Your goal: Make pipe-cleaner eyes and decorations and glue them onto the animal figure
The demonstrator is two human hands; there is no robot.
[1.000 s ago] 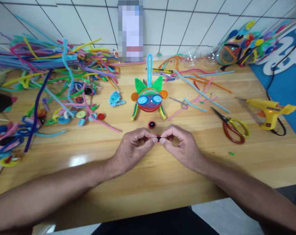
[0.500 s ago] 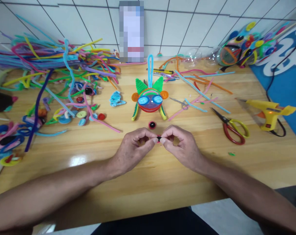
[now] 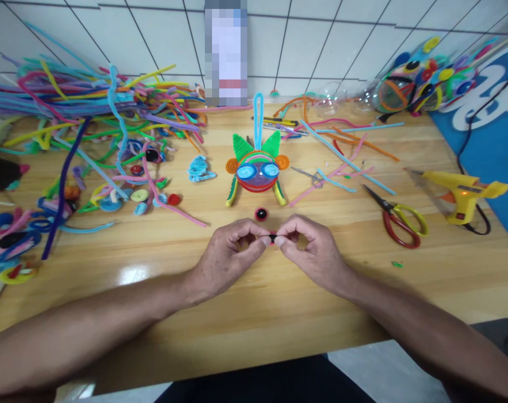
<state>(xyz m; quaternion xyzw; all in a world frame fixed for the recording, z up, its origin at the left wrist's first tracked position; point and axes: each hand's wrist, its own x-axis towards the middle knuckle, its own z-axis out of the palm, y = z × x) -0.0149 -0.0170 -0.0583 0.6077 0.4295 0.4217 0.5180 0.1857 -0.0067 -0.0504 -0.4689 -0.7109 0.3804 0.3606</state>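
Left hand (image 3: 233,252) and right hand (image 3: 315,249) both pinch the black piece (image 3: 273,239), mostly hidden between fingertips, red disc (image 3: 261,214) just beyond the grip; probably light, stiff, easily dropped, so hold opposite edges.

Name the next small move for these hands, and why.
Probably lower the small black piece beside the red-rimmed black disc: the left hand and right hand both pinch it, and red showing around it suggests a match with that disc, just beyond.
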